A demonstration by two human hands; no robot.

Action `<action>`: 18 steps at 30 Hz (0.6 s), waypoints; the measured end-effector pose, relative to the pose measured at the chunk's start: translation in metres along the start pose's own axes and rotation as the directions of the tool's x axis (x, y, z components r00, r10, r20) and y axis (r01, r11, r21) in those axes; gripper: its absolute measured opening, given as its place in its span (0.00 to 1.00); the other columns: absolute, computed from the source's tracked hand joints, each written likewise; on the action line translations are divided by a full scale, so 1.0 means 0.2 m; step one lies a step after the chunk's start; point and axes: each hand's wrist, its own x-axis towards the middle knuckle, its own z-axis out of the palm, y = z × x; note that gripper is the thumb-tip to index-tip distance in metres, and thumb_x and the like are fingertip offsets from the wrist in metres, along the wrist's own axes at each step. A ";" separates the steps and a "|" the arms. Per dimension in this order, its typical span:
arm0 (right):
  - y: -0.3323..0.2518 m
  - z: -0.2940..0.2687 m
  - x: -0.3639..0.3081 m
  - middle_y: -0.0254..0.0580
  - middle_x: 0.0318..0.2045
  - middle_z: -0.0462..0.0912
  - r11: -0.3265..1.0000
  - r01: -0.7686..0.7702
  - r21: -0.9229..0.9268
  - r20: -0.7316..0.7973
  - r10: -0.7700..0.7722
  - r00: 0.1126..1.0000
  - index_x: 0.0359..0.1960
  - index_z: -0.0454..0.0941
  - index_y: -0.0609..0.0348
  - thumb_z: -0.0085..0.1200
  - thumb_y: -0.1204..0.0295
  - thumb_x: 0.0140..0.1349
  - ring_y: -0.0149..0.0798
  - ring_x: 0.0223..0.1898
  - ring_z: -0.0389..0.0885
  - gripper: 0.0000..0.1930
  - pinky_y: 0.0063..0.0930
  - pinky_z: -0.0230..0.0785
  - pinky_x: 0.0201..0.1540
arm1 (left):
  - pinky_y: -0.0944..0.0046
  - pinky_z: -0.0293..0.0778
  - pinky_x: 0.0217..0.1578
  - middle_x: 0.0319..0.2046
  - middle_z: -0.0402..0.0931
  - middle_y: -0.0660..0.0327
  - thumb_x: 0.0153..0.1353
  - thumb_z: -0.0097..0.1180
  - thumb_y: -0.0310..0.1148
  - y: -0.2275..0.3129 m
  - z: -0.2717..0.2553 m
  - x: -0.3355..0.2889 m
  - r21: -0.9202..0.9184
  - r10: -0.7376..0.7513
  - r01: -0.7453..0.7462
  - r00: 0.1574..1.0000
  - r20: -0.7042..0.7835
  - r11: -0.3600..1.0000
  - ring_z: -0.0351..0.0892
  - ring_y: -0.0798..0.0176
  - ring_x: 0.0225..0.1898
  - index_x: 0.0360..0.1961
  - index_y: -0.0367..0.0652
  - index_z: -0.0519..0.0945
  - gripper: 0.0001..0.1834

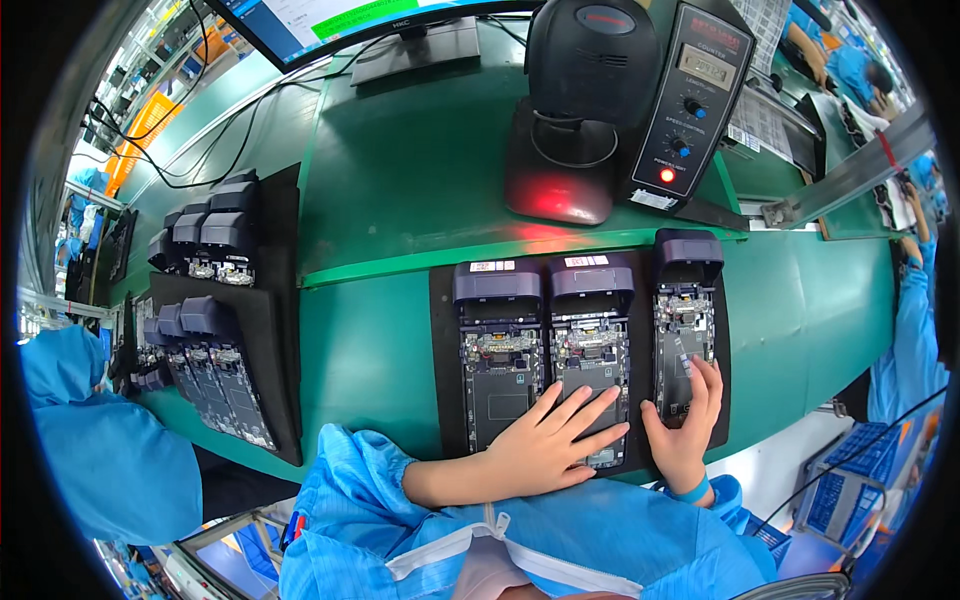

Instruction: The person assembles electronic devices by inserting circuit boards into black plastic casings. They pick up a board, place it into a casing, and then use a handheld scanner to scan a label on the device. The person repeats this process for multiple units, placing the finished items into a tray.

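Observation:
Three opened handheld devices with dark purple housings and bare circuit boards lie on a black mat [440, 340] before me. My left hand [545, 445] is open, its fingers spread flat over the lower part of the middle device [590, 345] and reaching the edge of the left device [500, 345]. The right device [685, 300] sits a little farther from me than the other two. Around its lower end my right hand [685, 425] is closed, thumb at the left edge and fingers on the right side. A small pale strip [683, 352] shows on its board, near my fingertips.
More such devices [215, 345] stand on black mats at the left. Beyond a raised green edge are a black scanner [590, 75] on a red-lit base, a counter box [690, 110] with knobs, and a monitor [340, 20]. Co-workers in blue sit left [110, 450] and right [905, 330].

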 end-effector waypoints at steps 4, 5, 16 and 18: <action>0.00 0.00 0.01 0.51 0.48 0.65 1.000 0.011 0.029 -0.021 -0.011 1.000 0.50 0.62 0.59 0.61 0.77 0.35 0.58 0.53 0.59 0.34 0.50 0.48 0.56 | 0.51 0.60 0.50 0.59 0.55 0.57 0.47 0.52 0.51 0.00 0.00 0.00 0.003 -0.030 0.030 0.999 -0.015 1.000 0.64 0.54 0.51 0.57 0.64 0.62 0.33; 0.01 0.01 0.01 0.51 0.48 0.66 0.999 0.015 0.037 -0.028 -0.014 1.000 0.50 0.62 0.59 0.61 0.77 0.34 0.58 0.53 0.60 0.34 0.51 0.48 0.56 | 0.51 0.60 0.51 0.59 0.55 0.57 0.47 0.52 0.51 0.00 0.00 0.00 0.005 -0.035 0.035 0.999 -0.015 0.999 0.64 0.54 0.51 0.57 0.64 0.62 0.33; 0.05 0.01 -0.04 0.48 0.41 0.66 0.960 0.011 0.280 -0.108 0.020 0.994 0.47 0.63 0.60 0.59 0.81 0.35 0.55 0.51 0.63 0.32 0.54 0.47 0.57 | 0.49 0.54 0.54 0.60 0.53 0.57 0.48 0.52 0.52 0.01 0.01 -0.02 0.001 -0.047 0.047 0.999 0.005 0.999 0.61 0.55 0.54 0.58 0.66 0.61 0.33; 0.07 0.01 -0.08 0.47 0.42 0.63 0.892 0.018 0.452 -0.131 0.046 0.990 0.49 0.61 0.58 0.59 0.80 0.37 0.55 0.52 0.61 0.32 0.54 0.48 0.57 | 0.47 0.51 0.55 0.60 0.52 0.54 0.48 0.53 0.51 0.00 0.01 -0.03 -0.097 -0.050 0.048 0.999 -0.017 0.994 0.60 0.52 0.55 0.59 0.64 0.58 0.35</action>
